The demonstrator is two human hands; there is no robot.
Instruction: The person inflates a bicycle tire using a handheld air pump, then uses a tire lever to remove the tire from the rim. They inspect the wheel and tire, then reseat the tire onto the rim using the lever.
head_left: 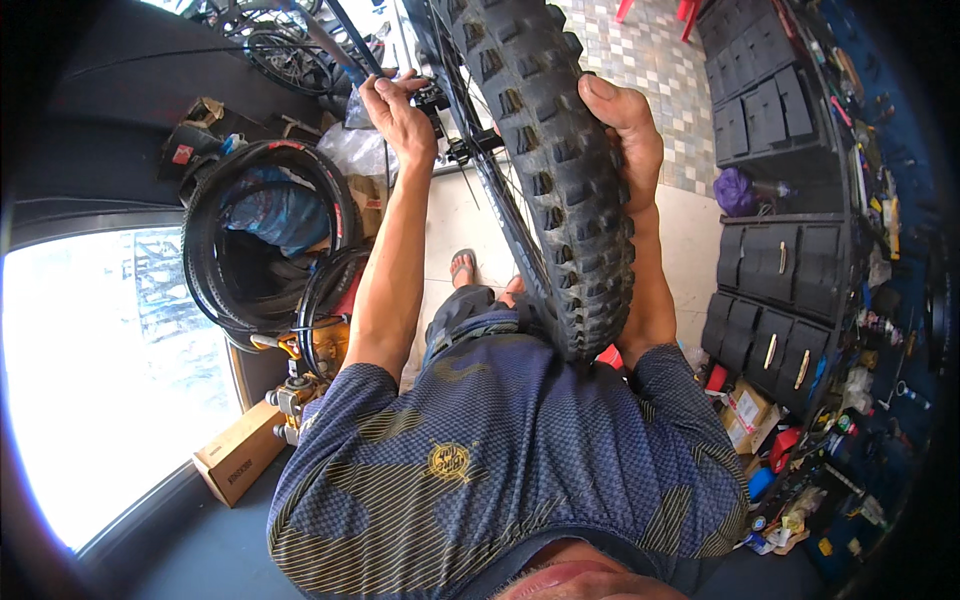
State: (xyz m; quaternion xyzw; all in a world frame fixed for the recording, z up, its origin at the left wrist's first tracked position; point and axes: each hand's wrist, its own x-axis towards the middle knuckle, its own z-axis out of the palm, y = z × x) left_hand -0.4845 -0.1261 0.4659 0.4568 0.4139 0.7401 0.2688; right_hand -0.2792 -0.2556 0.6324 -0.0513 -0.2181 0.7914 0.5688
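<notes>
Your patterned shirt (540,430) lies nearest, the knobbly tyre (560,180) just beyond, apparently already on its rim (493,185), your right hand (630,125) clasping it, your left hand (403,122) (hold impossible to tell) by a black fitting (432,97), work seemingly unfinished.

rough, matt rubber tyre (555,150); textured cloth shirt (560,420).

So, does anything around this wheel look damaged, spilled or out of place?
I see no damage or spill: the knobby tyre against the right hand shows no visible tear. Only the loose items jumbled at lower right look untidy.
</notes>
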